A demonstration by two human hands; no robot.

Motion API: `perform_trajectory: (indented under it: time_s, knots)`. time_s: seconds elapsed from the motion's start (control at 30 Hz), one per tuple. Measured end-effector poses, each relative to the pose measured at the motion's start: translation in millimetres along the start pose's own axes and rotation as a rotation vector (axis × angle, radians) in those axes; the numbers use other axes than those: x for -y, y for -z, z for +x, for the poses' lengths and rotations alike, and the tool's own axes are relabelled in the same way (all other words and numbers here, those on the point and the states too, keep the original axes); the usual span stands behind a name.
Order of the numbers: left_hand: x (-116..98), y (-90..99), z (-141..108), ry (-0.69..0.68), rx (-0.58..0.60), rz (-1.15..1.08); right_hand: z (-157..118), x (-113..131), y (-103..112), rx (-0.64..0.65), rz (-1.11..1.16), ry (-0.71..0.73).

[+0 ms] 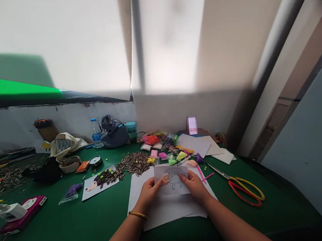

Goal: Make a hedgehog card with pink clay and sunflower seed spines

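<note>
Both my hands hold a small white card (159, 171) up above larger white sheets (170, 211). It bears a line drawing of a sheep-like animal (174, 175) with a curly body and blue legs. Peach-coloured clay (165, 178) covers its head. My left hand (148, 193) grips the left edge, its thumb at the clay. On the right edge is my right hand (196, 186), thumb pressing the front near the drawn body. The fingers behind the card are hidden. A lump of peach clay (192, 163) and pink strips (201, 174) lie just beyond.
Red-and-yellow-handled scissors (239, 188) lie at right. Behind the sheets are a sunflower seed pile (138, 163) and coloured clay packets (163, 156). Left are a hedgehog picture (92, 187), a purple clay bag (71, 191) and a magenta power strip (32, 214). A water bottle (96, 134) stands behind.
</note>
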State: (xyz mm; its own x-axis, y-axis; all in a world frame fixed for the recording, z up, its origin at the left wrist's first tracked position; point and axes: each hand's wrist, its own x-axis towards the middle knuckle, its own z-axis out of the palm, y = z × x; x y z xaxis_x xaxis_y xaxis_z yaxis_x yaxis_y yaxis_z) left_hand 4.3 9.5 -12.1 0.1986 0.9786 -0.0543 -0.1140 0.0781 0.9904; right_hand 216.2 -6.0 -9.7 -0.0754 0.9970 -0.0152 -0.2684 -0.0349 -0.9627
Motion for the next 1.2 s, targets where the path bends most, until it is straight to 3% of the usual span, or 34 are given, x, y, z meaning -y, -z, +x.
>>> perform_trajectory:
  time_s: [0.67, 1.0, 1.2]
  knots:
    - [6, 4.4, 7, 0.054, 0.032, 0.023, 3, -2, 5, -0.028, 0.009, 0.021]
    - [4, 3.3, 9, 0.102, 0.070, 0.005, 5, -7, 6, 0.019, 0.008, 0.055]
    - [1, 0.7, 7, 0.084, 0.034, 0.005, 7, -11, 6, 0.052, 0.014, 0.056]
